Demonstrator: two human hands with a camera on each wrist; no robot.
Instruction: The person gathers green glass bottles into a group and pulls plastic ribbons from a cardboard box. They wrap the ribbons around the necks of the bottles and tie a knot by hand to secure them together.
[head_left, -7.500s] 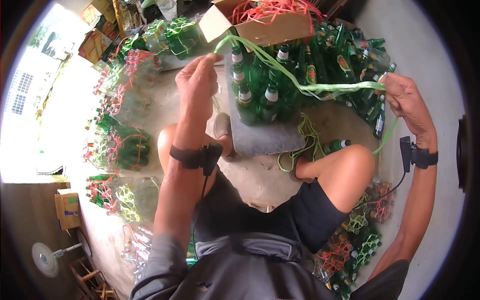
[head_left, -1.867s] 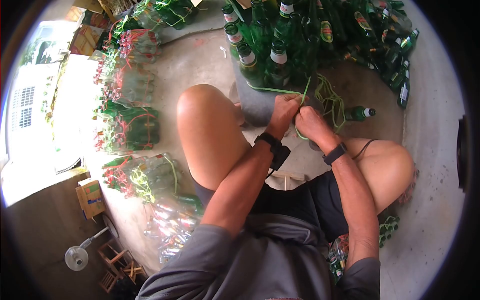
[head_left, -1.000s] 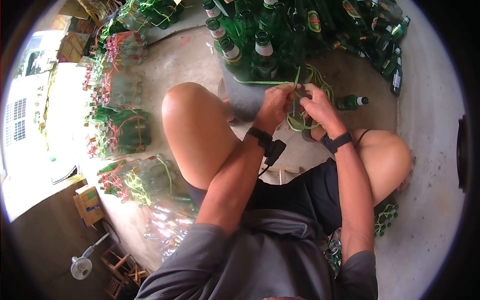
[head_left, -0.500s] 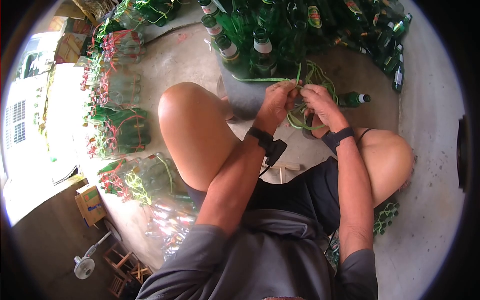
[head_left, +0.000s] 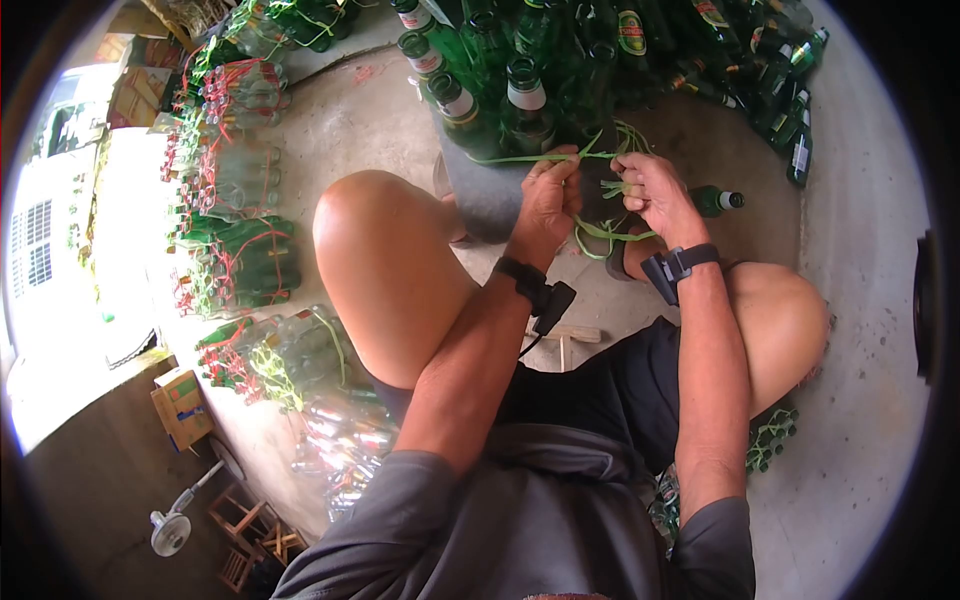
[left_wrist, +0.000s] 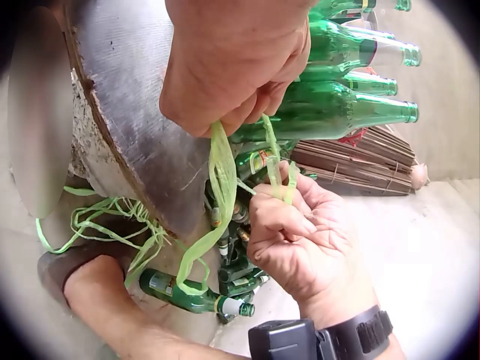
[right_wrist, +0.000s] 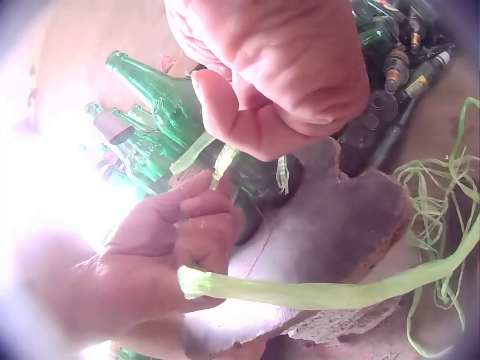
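Observation:
Green beer bottles (head_left: pixel 527 108) stand grouped on a grey slab (head_left: pixel 485 195). Light-green plastic twine (head_left: pixel 520 159) runs along the foot of the group's near side. My left hand (head_left: pixel 545 205) pinches the twine just in front of the bottles. Close to its right, my right hand (head_left: pixel 655 195) grips twine too, with a short stretch spanning the gap between them. In the left wrist view a flat green strand (left_wrist: pixel 220 172) hangs from under the left hand. The right wrist view shows a thick twine strand (right_wrist: pixel 337 292) coming out of the left fist, its inner part hidden by fingers.
A loose bottle (head_left: pixel 715 201) lies on the floor beyond the right hand, near tangled twine (left_wrist: pixel 120 225). More bottles (head_left: pixel 790 120) are heaped at the back right. Tied bundles of bottles (head_left: pixel 250 260) line the left side. The person's bent knees (head_left: pixel 365 225) flank the work.
Earlier the hands stretched a strand wide above the bottles; they have since come down together at the bottles' near side. In the last half second the right hand drew slightly rightward, away from the left.

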